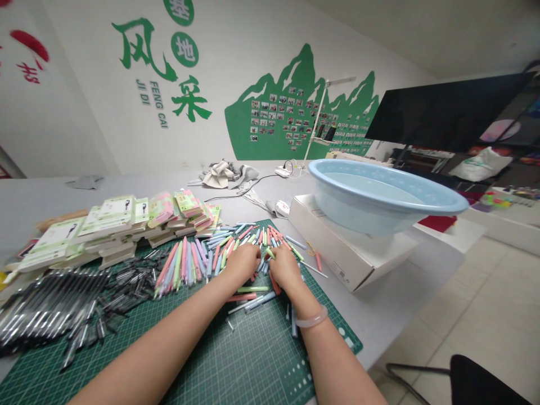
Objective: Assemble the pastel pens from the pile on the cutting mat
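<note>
Pastel pink, blue, green and purple pen barrels [219, 242] lie loose at the back of a green cutting mat [253, 360]. Over this pile, my left hand [243, 261] has its fingers curled; whatever is in them is hidden. Close beside it, my right hand [286, 269], with a pale bracelet [312, 319] on the wrist, is closed around a short green pen barrel [270, 253]. A row of pastel barrels [183, 261] is fanned out left of my hands. Several loose barrels [259, 302] lie on the mat just in front of them.
At the left are clear pens [50, 306] in a row, black pen caps [135, 275] and stacked paper boxes [105, 219]. A blue basin [379, 202] rests on a white carton [337, 247] at the right. Cloths [225, 174] and a cable lie behind; a black chair [481, 382] stands front right.
</note>
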### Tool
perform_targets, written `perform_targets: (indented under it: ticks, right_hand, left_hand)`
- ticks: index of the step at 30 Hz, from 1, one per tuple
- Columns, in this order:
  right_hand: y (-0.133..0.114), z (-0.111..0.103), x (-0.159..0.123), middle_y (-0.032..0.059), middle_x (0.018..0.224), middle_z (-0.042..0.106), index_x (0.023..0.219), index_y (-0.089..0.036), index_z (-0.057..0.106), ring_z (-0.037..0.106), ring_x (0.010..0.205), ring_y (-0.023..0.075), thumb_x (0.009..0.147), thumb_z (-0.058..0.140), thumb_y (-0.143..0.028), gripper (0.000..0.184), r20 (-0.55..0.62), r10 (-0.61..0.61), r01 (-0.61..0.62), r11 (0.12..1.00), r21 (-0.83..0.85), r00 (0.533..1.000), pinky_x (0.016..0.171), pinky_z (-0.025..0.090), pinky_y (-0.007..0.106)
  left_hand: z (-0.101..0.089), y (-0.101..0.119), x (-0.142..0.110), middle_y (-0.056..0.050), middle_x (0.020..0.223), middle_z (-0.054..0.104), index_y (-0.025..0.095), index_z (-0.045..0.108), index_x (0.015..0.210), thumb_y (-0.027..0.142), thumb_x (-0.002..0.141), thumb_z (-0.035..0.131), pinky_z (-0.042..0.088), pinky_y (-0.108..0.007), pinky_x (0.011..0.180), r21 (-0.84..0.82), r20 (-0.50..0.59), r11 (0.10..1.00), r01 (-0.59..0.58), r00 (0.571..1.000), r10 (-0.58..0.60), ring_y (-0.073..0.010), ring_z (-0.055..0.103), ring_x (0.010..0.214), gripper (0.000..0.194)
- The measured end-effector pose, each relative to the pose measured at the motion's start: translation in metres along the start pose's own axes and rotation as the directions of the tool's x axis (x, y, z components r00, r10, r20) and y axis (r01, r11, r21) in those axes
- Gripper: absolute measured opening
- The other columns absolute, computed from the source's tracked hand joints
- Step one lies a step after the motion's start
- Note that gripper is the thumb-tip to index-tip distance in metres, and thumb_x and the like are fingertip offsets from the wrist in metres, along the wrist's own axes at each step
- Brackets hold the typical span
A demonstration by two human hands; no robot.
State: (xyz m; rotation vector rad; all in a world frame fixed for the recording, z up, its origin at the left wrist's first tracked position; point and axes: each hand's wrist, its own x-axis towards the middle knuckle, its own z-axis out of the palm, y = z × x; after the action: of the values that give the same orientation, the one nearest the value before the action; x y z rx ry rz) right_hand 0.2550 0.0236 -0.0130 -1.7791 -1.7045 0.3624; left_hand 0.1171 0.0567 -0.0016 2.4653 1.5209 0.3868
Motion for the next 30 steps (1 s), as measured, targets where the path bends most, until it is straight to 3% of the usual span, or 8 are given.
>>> perform_targets:
  ticks: [6, 14, 18, 22, 24, 25, 28, 30]
  right_hand:
    - [-0.001, -0.002, 0.000, 0.0098, 0.082, 0.065, 0.074, -0.016, 0.069, 0.058, 0.077, 0.0205, 0.067, 0.046, -0.003, 0.028, -0.029, 0.038, -0.038, 0.999, -0.013, 0.999, 0.068, 0.036, 0.027]
    - [-0.002, -0.005, 0.003, 0.0087, 0.079, 0.067, 0.073, -0.016, 0.068, 0.059, 0.079, 0.0217, 0.065, 0.047, -0.004, 0.026, -0.078, 0.058, -0.050, 0.993, 0.107, 0.995, 0.069, 0.036, 0.029]
    - [-0.004, -0.005, 0.003, 0.0063, 0.081, 0.069, 0.079, -0.017, 0.068, 0.059, 0.078, 0.0209, 0.070, 0.054, -0.014, 0.017, -0.054, 0.054, -0.039, 0.968, 0.250, 0.997, 0.069, 0.038, 0.029]
    - [-0.012, -0.002, -0.001, 0.0013, 0.072, 0.067, 0.076, -0.018, 0.067, 0.058, 0.067, 0.0157, 0.071, 0.059, -0.023, 0.011, 0.027, -0.009, -0.004, 0.909, 0.418, 1.000, 0.063, 0.041, 0.026]
    - [-0.017, 0.001, -0.003, 0.0002, 0.064, 0.064, 0.074, -0.016, 0.065, 0.052, 0.054, 0.0119, 0.072, 0.060, -0.027, 0.012, 0.081, 0.006, -0.052, 0.811, 0.582, 0.997, 0.052, 0.037, 0.023]
    - [-0.019, 0.002, -0.005, 0.0000, 0.063, 0.062, 0.074, -0.016, 0.064, 0.046, 0.048, 0.0096, 0.072, 0.061, -0.028, 0.013, 0.119, 0.028, -0.103, 0.715, 0.692, 0.993, 0.046, 0.033, 0.021]
    - [-0.025, 0.005, -0.009, 0.0003, 0.064, 0.059, 0.076, -0.014, 0.062, 0.034, 0.042, 0.0040, 0.066, 0.071, -0.030, 0.021, 0.264, 0.066, -0.271, 0.304, 0.913, 0.962, 0.037, 0.017, 0.017]
    - [-0.028, 0.006, -0.011, 0.0009, 0.067, 0.058, 0.077, -0.013, 0.062, 0.032, 0.043, 0.0022, 0.061, 0.076, -0.028, 0.026, 0.331, 0.058, -0.336, 0.135, 0.932, 0.942, 0.036, 0.012, 0.015]
  left_hand:
    - [-0.006, 0.009, 0.001, -0.011, 0.094, 0.066, 0.018, 0.068, 0.085, 0.019, 0.076, 0.052, 0.047, -0.030, 0.075, 0.080, 0.032, 0.996, 0.036, 0.999, -0.038, -0.0245, 0.062, 0.092, 0.018]
    - [-0.002, 0.017, 0.001, -0.015, 0.089, 0.067, 0.014, 0.067, 0.082, 0.015, 0.075, 0.051, 0.048, -0.033, 0.069, 0.130, 0.007, 0.989, 0.075, 0.997, -0.076, -0.0273, 0.064, 0.084, 0.018]
    - [-0.012, 0.009, -0.007, -0.011, 0.093, 0.066, 0.018, 0.066, 0.085, 0.020, 0.077, 0.053, 0.046, -0.032, 0.073, 0.093, -0.048, 0.995, 0.035, 0.998, -0.030, -0.0245, 0.062, 0.089, 0.015]
    - [-0.029, -0.003, -0.022, -0.006, 0.092, 0.065, 0.021, 0.064, 0.083, 0.026, 0.079, 0.054, 0.044, -0.030, 0.076, -0.012, -0.144, 0.996, -0.088, 0.986, 0.085, -0.0209, 0.059, 0.089, 0.012]
    - [-0.038, -0.010, -0.030, -0.005, 0.085, 0.065, 0.020, 0.065, 0.080, 0.026, 0.080, 0.054, 0.043, -0.029, 0.072, -0.139, -0.217, 0.974, -0.179, 0.965, 0.146, -0.0198, 0.059, 0.084, 0.012]
    - [-0.042, -0.014, -0.035, -0.005, 0.083, 0.065, 0.020, 0.065, 0.081, 0.025, 0.081, 0.053, 0.043, -0.028, 0.071, -0.217, -0.250, 0.952, -0.215, 0.955, 0.159, -0.0191, 0.059, 0.082, 0.013]
    - [-0.053, -0.024, -0.048, -0.003, 0.084, 0.066, 0.021, 0.065, 0.089, 0.025, 0.084, 0.050, 0.043, -0.025, 0.064, -0.482, -0.276, 0.845, -0.231, 0.956, 0.104, -0.0153, 0.059, 0.072, 0.017]
    - [-0.056, -0.028, -0.055, -0.001, 0.081, 0.066, 0.022, 0.061, 0.098, 0.025, 0.084, 0.051, 0.043, -0.024, 0.058, -0.667, -0.235, 0.720, -0.190, 0.971, 0.039, -0.0129, 0.057, 0.062, 0.018]
